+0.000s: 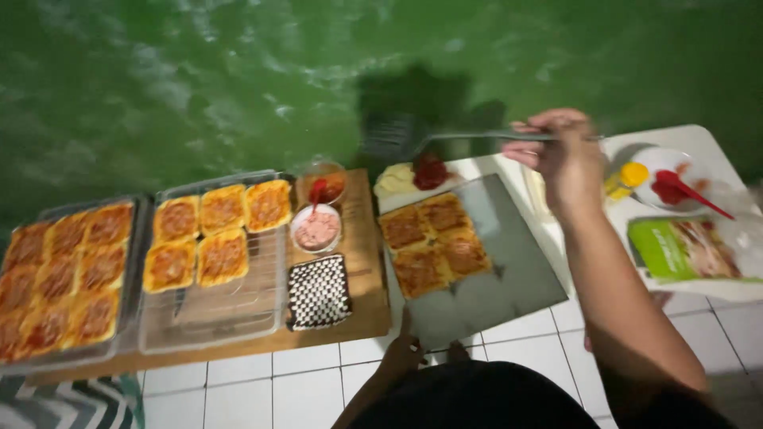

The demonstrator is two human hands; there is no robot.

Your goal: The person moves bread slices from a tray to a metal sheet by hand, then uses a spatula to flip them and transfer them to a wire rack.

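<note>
The head camera looks down at a floor full of food. The right hand (560, 151) is closed around the thin handle of a spatula (397, 137), which sticks out flat to the left of it, up in the air, with nothing on its blade. Held out like that, the blade hangs just past the far end of the grey tray (509, 278). The left hand (404, 349) rests low at the tray's near edge; it looks pressed there to keep the tray steady, but I cannot tell if its fingers are gripping.

Four red-topped bread squares (433, 242) sit close together on the tray, below the spatula. Further left of the hands are a wooden board (358, 318), two small bowls (318, 226) and more trays of bread squares (211, 234). Right of the right hand sits a white plate with a red spoon (687, 191) and a green packet (675, 248).
</note>
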